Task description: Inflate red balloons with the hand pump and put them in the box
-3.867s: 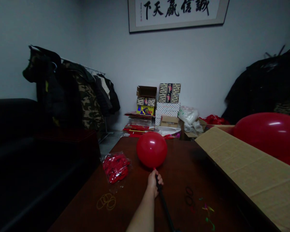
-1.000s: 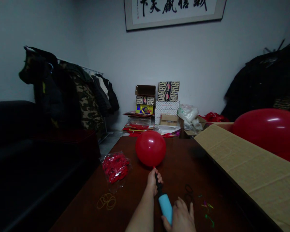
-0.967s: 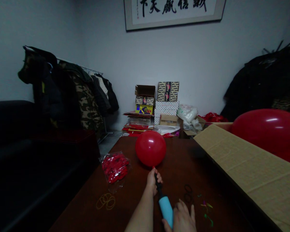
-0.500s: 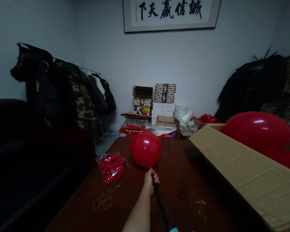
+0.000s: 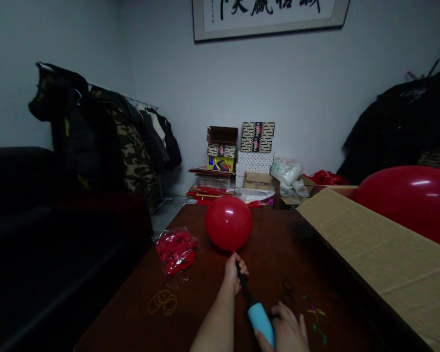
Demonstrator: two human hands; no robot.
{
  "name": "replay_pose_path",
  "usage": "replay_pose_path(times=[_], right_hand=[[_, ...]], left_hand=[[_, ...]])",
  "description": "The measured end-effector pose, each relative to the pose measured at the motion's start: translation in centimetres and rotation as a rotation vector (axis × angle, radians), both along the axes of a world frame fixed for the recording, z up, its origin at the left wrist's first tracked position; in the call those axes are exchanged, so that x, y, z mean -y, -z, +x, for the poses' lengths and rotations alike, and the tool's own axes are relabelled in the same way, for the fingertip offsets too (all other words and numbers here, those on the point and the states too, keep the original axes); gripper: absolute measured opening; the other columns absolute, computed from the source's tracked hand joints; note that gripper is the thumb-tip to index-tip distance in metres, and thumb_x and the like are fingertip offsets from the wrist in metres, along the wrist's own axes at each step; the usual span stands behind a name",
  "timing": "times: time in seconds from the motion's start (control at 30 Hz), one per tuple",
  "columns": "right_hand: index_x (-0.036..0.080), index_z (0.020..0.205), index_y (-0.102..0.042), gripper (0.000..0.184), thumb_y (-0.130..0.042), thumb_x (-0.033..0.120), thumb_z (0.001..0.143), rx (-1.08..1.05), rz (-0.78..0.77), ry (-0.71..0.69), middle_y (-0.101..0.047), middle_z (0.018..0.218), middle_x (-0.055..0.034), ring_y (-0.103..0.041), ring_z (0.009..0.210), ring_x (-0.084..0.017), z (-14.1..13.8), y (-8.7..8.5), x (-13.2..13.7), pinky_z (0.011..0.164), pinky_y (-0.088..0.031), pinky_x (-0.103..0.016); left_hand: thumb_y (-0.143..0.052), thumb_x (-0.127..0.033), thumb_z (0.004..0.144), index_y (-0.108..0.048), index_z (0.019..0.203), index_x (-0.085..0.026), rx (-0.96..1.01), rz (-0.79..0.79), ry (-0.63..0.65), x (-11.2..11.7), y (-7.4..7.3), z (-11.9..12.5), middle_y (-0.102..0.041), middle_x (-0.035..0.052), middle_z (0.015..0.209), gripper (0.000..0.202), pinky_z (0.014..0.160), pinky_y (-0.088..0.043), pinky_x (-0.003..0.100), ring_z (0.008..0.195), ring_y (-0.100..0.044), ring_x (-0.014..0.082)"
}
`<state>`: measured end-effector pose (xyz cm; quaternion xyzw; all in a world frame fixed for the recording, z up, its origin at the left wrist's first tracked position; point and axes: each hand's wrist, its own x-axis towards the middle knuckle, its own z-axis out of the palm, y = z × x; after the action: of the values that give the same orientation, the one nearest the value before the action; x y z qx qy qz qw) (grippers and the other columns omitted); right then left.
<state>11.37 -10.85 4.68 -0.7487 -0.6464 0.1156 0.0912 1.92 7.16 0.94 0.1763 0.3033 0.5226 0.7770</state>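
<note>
A round red balloon (image 5: 229, 224) stands over the table, its neck pinched by my left hand (image 5: 236, 274). That same hand is closed around the black end of a balloon pump (image 5: 260, 322); the balloon's neck meets the pump there, partly hidden by my fingers. A short stretch of black shaft shows between my left hand and the light-blue pump body. My right hand (image 5: 289, 330) is at the lower end of that body, thumb on its left and fingers along its right, some of them spread. The lowest part of the pump is out of view.
A plastic bag of red balloons (image 5: 176, 252) and yellow rubber bands (image 5: 163, 301) lie left on the dark table (image 5: 194, 303). Dark rings (image 5: 288, 287) and small coloured bits (image 5: 316, 311) lie right. An open carton (image 5: 381, 259) holding large red balloons (image 5: 410, 203) borders the right side.
My right hand has come into view at the pump's blue body. The body has moved up toward my left hand, and less black shaft shows. The view has turned slightly left.
</note>
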Motion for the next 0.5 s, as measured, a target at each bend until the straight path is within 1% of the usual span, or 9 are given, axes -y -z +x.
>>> replay_pose_path(times=[0.07,0.13,0.2,0.27,0.4,0.5], right_hand=[[0.015,0.100,-0.063,0.048,-0.039,0.049,0.076,-0.025,0.043,0.010,-0.052,0.123,-0.0142,-0.036,0.125,-0.032,-0.4,-0.9,-1.3,0.103,-0.014,-0.061],[0.015,0.097,-0.063,0.044,-0.039,0.046,0.078,-0.031,0.112,0.034,-0.054,0.120,-0.0136,-0.038,0.122,-0.030,-1.0,-1.4,-2.5,0.103,-0.015,-0.060],[0.015,0.093,-0.064,0.040,-0.040,0.044,0.078,-0.031,0.166,0.045,-0.056,0.117,-0.0130,-0.041,0.120,-0.030,-1.6,-1.3,-3.5,0.103,-0.016,-0.060],[0.015,0.090,-0.065,0.039,-0.041,0.043,0.078,-0.027,0.198,0.050,-0.057,0.114,-0.0129,-0.042,0.118,-0.030,-2.0,-0.9,-4.1,0.102,-0.017,-0.060],[0.016,0.089,-0.066,0.040,-0.040,0.044,0.079,0.021,0.245,0.065,-0.059,0.111,-0.0136,-0.043,0.117,-0.032,-2.3,0.0,-4.1,0.102,-0.016,-0.059],[0.015,0.088,-0.067,0.041,-0.043,0.047,0.078,0.060,0.250,0.058,-0.060,0.111,-0.0148,-0.041,0.119,-0.032,-2.4,-0.1,-3.5,0.103,-0.012,-0.059]], left_hand=[[-0.053,-0.045,0.076,-0.036,0.067,-0.021,0.008,-0.004,0.002,-0.1,0.1,0.0,-0.034,-0.0092,0.044,0.030,0.041,-0.022,0.020,0.034,-0.028,0.0050],[-0.053,-0.046,0.075,-0.035,0.066,-0.021,0.013,-0.004,0.012,-0.2,0.3,0.0,-0.033,-0.0093,0.044,0.032,0.041,-0.021,0.020,0.034,-0.027,0.0050],[-0.053,-0.046,0.075,-0.035,0.066,-0.021,0.006,0.003,0.025,-0.3,0.4,0.0,-0.033,-0.0093,0.044,0.032,0.041,-0.022,0.020,0.033,-0.027,0.0051],[-0.054,-0.045,0.075,-0.036,0.066,-0.021,-0.004,0.015,0.039,-0.4,0.5,0.0,-0.034,-0.0093,0.044,0.031,0.041,-0.024,0.020,0.033,-0.027,0.0051],[-0.054,-0.043,0.074,-0.036,0.066,-0.021,-0.015,0.033,0.054,-0.5,0.5,0.0,-0.035,-0.0093,0.043,0.029,0.040,-0.025,0.021,0.032,-0.027,0.0052],[-0.050,-0.040,0.076,-0.034,0.064,-0.022,-0.032,0.031,0.048,-0.5,0.4,0.1,-0.034,-0.0090,0.041,0.027,0.039,-0.023,0.021,0.030,-0.026,0.0056]])
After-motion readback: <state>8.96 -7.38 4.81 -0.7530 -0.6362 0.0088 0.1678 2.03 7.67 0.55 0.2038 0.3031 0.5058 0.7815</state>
